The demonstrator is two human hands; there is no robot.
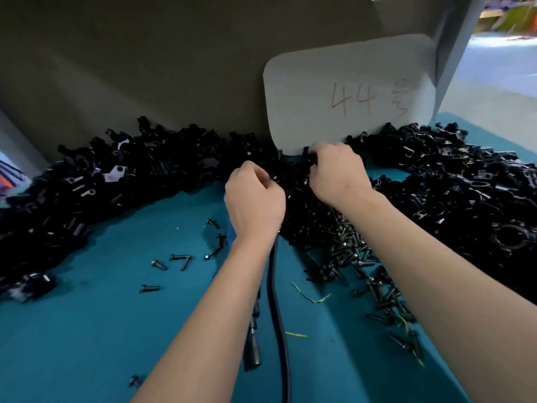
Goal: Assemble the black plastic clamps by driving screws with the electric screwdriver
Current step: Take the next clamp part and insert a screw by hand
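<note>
At frame centre the left hand [254, 203] is curled around the screwdriver [231, 234], of which only a blue sliver shows by the wrist; its black cable [279, 309] runs down to the lower edge. Just right of it, the right hand [338, 175] has its fingers curled into the clamps [453, 181], gripping a black piece there. The clamp heap arcs across the teal table [101, 330] from left to right. Screws [348, 251] lie piled below the right wrist, a few scattered lower left. A white card [348, 91] marked "44" stands upper right.
</note>
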